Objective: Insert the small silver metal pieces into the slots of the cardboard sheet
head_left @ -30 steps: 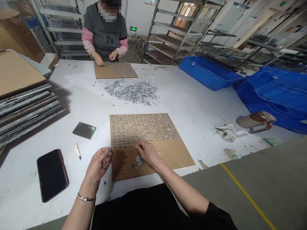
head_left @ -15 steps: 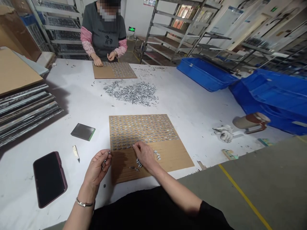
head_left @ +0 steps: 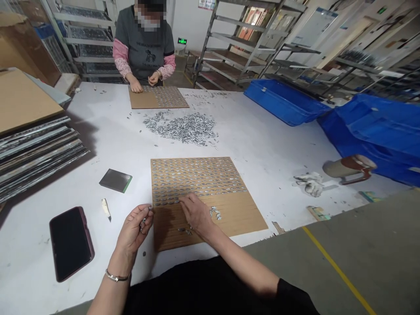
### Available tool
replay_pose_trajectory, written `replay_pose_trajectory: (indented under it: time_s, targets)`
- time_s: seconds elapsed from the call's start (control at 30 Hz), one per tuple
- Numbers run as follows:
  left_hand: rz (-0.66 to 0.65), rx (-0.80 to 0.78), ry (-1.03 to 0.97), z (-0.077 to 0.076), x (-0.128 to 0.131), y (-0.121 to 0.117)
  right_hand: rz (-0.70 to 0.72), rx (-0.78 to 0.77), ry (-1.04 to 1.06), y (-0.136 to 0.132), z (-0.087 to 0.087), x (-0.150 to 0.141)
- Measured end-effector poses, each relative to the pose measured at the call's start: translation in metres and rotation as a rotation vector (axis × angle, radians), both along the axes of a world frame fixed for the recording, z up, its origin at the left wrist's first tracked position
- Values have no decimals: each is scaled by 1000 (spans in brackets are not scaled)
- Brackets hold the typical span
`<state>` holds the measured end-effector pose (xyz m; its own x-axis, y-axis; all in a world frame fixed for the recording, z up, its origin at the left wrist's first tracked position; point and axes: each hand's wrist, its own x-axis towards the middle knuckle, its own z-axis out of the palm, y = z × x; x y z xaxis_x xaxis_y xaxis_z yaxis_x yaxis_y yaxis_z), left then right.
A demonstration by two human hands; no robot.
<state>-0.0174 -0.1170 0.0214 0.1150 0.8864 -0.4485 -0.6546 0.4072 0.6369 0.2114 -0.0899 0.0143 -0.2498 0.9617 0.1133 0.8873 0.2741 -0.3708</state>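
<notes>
A brown slotted board [head_left: 229,210] lies in front of me on the white table; its far rows hold small silver metal pieces, its near part is bare. My left hand [head_left: 134,229] is curled at the board's left edge, pinching a few of the silver pieces. My right hand [head_left: 197,212] rests on the board with its fingertips pressed at the row where the filled part ends; what they pinch is too small to make out. A small cluster of loose silver pieces [head_left: 215,213] lies on the board just right of that hand.
A big heap of silver pieces [head_left: 183,127] lies mid-table. Across the table a person in a grey apron works at a second board [head_left: 157,97]. A black phone [head_left: 70,243], grey block [head_left: 115,180], stacked panels [head_left: 33,153], blue bins [head_left: 285,100], gloves [head_left: 310,183] and tape roll [head_left: 348,168] surround.
My right hand has slid a little left along the row's edge, uncovering the loose pieces beside it. My left hand has stayed put.
</notes>
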Motion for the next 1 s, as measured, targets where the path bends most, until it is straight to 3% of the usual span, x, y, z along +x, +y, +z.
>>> replay_pose_trajectory:
  time_s: [0.23,0.37,0.57,0.77,0.87,1.0]
  targets:
    - [-11,-16,3,4,1,0,134,22,-174,-7,-10,-3]
    - [-5,-7,16,5,2,-1,168,-27,-221,-4,-4,-5]
    - [10,16,38,4,2,2,174,-91,-77,-20,19,9]
    - [28,64,52,10,13,2,293,-189,-188,-48,25,6]
    - [-15,52,51,18,26,1,293,-175,-158,-48,26,5]
    - [-28,63,43,26,43,7,237,-124,52,-35,28,24]
